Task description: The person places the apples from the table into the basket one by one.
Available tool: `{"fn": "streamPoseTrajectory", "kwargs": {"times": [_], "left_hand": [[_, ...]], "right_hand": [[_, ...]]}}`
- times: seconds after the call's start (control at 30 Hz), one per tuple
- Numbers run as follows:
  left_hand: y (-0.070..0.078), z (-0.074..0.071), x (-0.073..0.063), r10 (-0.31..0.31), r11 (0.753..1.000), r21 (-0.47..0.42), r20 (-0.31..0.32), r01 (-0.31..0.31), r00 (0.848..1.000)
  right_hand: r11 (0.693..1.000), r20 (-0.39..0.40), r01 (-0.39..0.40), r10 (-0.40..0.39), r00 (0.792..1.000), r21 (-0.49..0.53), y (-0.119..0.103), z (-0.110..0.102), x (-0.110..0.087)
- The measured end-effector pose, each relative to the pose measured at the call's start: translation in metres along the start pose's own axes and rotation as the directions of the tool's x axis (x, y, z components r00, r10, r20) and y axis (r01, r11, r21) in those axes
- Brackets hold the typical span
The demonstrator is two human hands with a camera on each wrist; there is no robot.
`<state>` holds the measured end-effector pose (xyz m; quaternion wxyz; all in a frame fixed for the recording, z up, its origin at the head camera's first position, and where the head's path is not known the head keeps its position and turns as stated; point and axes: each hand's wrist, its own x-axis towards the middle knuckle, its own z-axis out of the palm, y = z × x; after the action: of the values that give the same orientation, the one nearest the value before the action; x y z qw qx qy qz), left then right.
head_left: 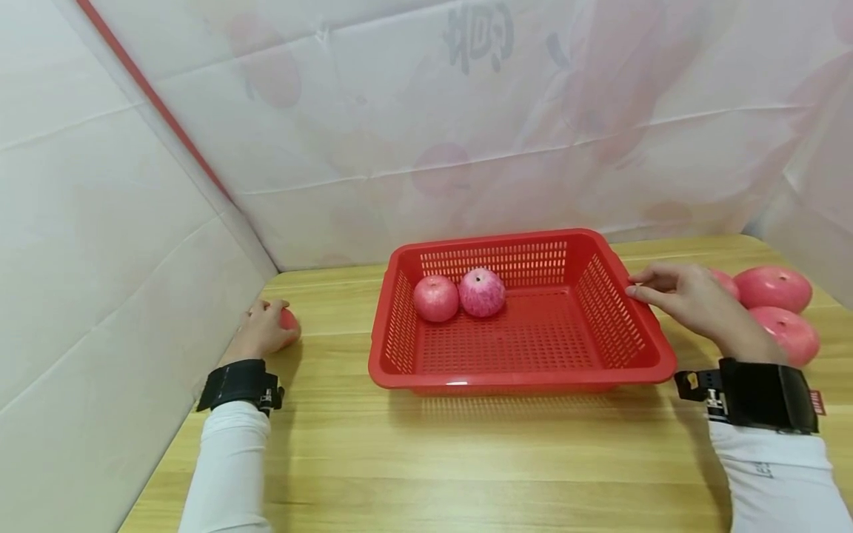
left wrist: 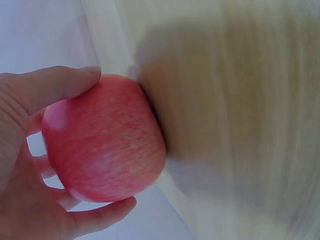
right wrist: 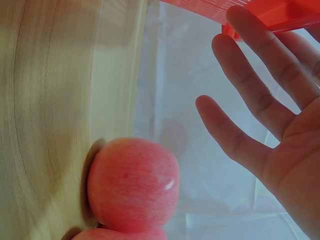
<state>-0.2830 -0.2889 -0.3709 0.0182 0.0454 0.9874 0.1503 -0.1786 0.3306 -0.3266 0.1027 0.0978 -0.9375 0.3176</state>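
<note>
In the head view my left hand (head_left: 262, 329) grips a red apple (left wrist: 107, 140) at the left of the table, its thumb and fingers spread round the sides. The apple sits against the wood surface. My right hand (head_left: 693, 300) is at the right rim of a red plastic basket (head_left: 506, 381), thumb and index finger pinching the edge. Its other fingers (right wrist: 252, 92) stretch out loosely in the right wrist view. Inside the basket, toward the left, a pinkish-red apple (head_left: 436, 299) lies beside a purple-pink streaked round fruit (head_left: 483, 293) with a pale top.
Several red apples (head_left: 773, 289) lie together on the wooden table (head_left: 506, 466) to the right, close by my right hand and partly hidden by it. Pale printed sheeting (head_left: 373, 96) walls the table at the back and sides.
</note>
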Motion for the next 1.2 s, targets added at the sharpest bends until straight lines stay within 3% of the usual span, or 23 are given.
{"fn": "streamPoseTrajectory", "kwargs": {"times": [0.33, 0.73, 1.03, 1.2], "left_hand": [[-0.008, 0.009, 0.0, -0.02, 1.0, -0.021, 0.005, 0.021, 1.0], [-0.003, 0.008, -0.003, -0.034, 0.999, -0.008, -0.011, 0.034, 0.999], [0.014, 0.0, -0.004, 0.076, 0.997, -0.023, 0.001, -0.076, 0.997], [0.02, -0.003, -0.004, 0.152, 0.988, -0.005, -0.075, -0.153, 0.986]], "right_hand": [[1.0, -0.002, 0.017, -0.017, 1.0, 0.009, -0.001, 0.002, -0.001], [1.0, 0.016, -0.016, 0.016, 1.0, 0.01, -0.002, -0.001, 0.0], [1.0, 0.014, -0.018, 0.018, 1.0, 0.002, 0.0, -0.002, 0.0], [1.0, 0.019, -0.02, 0.02, 1.0, 0.002, -0.001, -0.001, 0.001]]}}
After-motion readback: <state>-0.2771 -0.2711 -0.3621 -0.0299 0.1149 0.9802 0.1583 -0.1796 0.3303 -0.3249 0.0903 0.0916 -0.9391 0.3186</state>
